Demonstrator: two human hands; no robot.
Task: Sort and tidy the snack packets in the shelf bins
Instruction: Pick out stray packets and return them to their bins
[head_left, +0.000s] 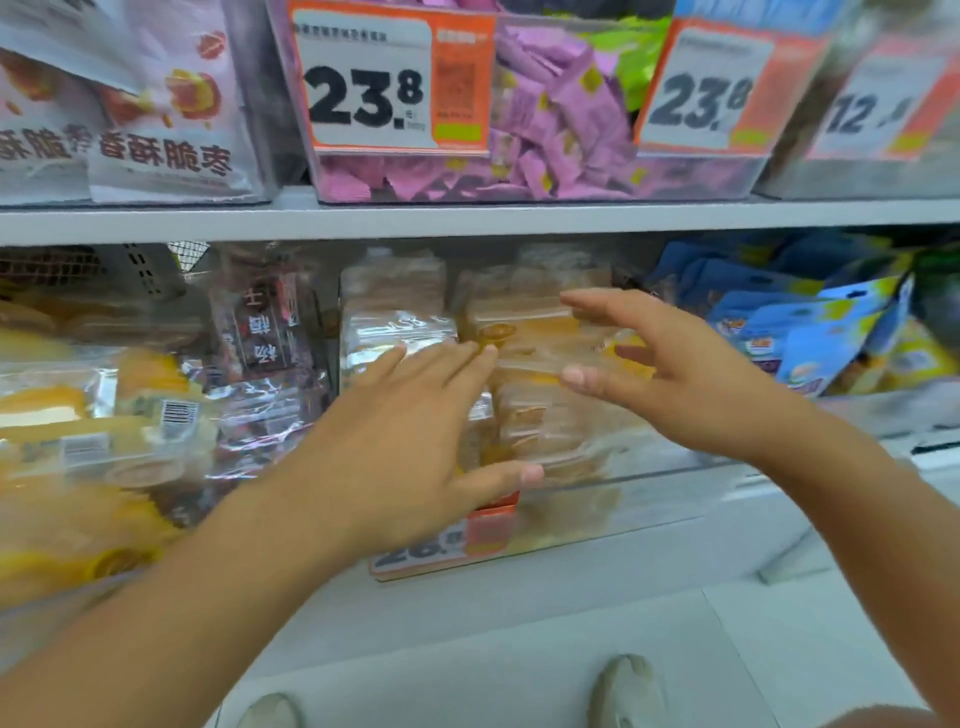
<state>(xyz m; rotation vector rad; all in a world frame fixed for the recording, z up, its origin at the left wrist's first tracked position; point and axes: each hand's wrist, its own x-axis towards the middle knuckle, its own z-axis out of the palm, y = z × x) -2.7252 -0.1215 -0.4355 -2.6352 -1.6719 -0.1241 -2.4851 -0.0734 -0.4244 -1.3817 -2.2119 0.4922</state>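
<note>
Both hands are spread with straight fingers and nothing is gripped. The left hand (410, 441) is laid flat toward the clear packets (524, 364) in the middle bin (649, 473); whether its fingertips touch the film cannot be told. The right hand (670, 374) is cupped just right of the same stack, thumb below, fingers above.

The step in hand is judged to be squaring this stack. The packets should be taken between the two palms, pressed evenly from both sides, and set upright against the bin's back. Thin film is likely to slip and crumple, so light pressure is advised.

The frame is motion-blurred. The price tag (447, 540) below the left hand is partly covered. Packet labels behind the hands cannot be read, and the bin's depth is hidden.
</note>
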